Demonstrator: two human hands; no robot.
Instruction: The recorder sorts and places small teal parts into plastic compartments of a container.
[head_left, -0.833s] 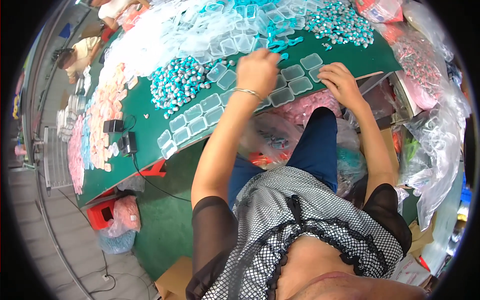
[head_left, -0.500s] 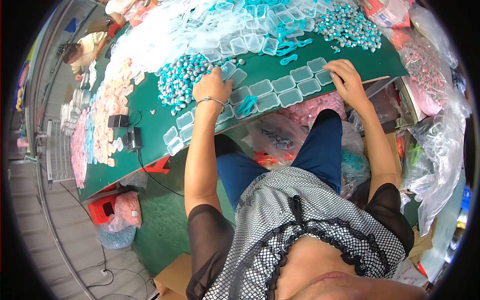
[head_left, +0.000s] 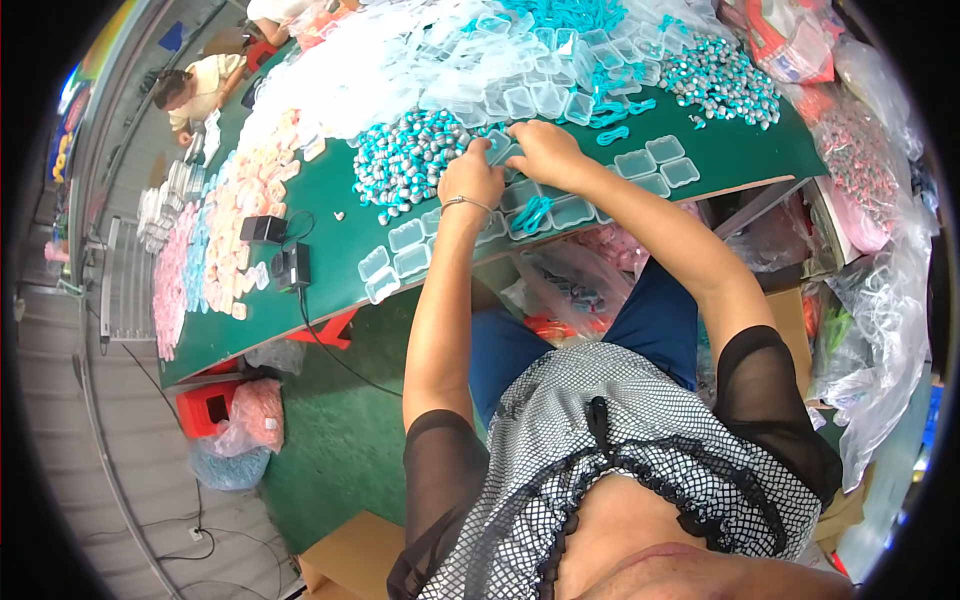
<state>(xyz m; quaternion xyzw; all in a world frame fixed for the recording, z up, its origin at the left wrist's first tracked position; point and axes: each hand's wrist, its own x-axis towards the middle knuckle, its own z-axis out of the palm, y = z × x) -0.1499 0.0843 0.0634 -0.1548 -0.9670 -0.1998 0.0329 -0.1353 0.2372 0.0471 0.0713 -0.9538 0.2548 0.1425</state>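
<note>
My left hand [head_left: 472, 177] and my right hand [head_left: 546, 156] meet over the table, both closed at a small clear plastic case [head_left: 500, 148] held between them. Part of that case is hidden by my fingers. In front of my hands lie rows of open clear cases [head_left: 634, 164] along the table's near edge. A coiled teal cord [head_left: 532, 214] rests in one of them. Beside my left hand is a heap of small teal-and-grey pieces [head_left: 408, 155].
Beyond my hands, clear cases [head_left: 548, 99] pile up near bundled teal cords [head_left: 612, 134]. Another teal-and-grey heap [head_left: 715, 85] sits at far right. Black boxes with a cable [head_left: 291, 267] stand at left beside peach pieces [head_left: 235, 230]. A person [head_left: 195, 95] sits at far left.
My right hand has left the right end of the case rows and come across to the left, beside my left hand. The view has shifted slightly.
</note>
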